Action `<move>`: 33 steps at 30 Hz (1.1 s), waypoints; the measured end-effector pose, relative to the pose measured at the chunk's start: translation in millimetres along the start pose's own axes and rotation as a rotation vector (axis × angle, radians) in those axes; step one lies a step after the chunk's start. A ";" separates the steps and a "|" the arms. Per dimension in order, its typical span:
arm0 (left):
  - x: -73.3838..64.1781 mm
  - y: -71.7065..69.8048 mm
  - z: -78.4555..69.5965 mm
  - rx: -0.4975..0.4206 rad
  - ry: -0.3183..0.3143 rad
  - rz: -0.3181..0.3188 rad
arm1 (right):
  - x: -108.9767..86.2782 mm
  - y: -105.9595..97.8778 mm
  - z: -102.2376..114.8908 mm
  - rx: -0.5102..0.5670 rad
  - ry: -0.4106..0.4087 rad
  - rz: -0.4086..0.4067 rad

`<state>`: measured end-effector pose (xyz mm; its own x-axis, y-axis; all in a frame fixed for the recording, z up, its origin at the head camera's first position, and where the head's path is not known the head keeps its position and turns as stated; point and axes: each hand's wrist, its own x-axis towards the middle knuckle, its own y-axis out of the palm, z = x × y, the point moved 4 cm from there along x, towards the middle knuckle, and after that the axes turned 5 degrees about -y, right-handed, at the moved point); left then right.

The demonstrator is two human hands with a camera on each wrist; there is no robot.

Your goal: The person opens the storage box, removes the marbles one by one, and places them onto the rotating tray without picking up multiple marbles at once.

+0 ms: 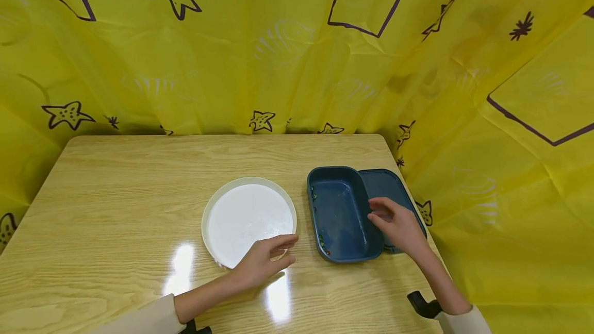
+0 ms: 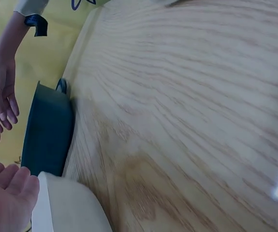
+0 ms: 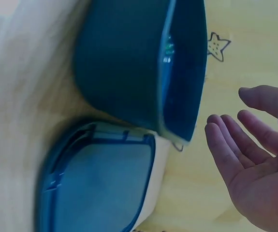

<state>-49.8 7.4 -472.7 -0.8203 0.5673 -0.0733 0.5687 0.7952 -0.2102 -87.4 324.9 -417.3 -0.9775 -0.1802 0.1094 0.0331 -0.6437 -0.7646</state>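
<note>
A dark blue rectangular box (image 1: 341,220) without its cover stands right of centre on the table. Small green and red bits (image 1: 323,244) lie along its left inner side, too small to make out. Left of the box is a round white dish (image 1: 250,210) with a cream rim. My left hand (image 1: 260,264) hovers by the dish's near right rim, fingers loosely bent, holding nothing. Above the box's right side is my right hand (image 1: 399,226), also holding nothing; in the right wrist view its relaxed fingers (image 3: 221,150) are apart from the box wall (image 3: 119,63).
A dark blue lid (image 1: 385,189) lies beside the box, close to the table's right edge, partly hidden by the box and my right hand. Yellow curtains (image 1: 209,66) with starfish prints hang behind and to the right of the wooden table (image 1: 116,210).
</note>
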 end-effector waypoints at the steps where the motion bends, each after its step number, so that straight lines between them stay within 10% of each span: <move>1: -1.9 -2.1 0.1 0.028 0.014 -0.007 | 3.0 0.8 1.6 -0.001 -0.009 0.008; 13: -27.4 -29.5 3.5 0.445 0.194 -0.060 | 36.5 9.7 16.9 0.024 -0.038 0.112; 22: -45.9 -46.6 10.1 0.772 0.498 -0.219 | 57.1 12.4 22.1 0.019 -0.049 0.162; 33: -65.3 -55.9 25.1 0.950 0.479 -0.224 | 81.1 20.5 27.4 0.005 -0.066 0.225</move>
<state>-29.5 -79.4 -480.7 -0.6734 0.6185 0.4050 -0.0391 0.5173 -0.8549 -160.3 276.8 -406.7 -0.9295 -0.3681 -0.0222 0.2503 -0.5855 -0.7710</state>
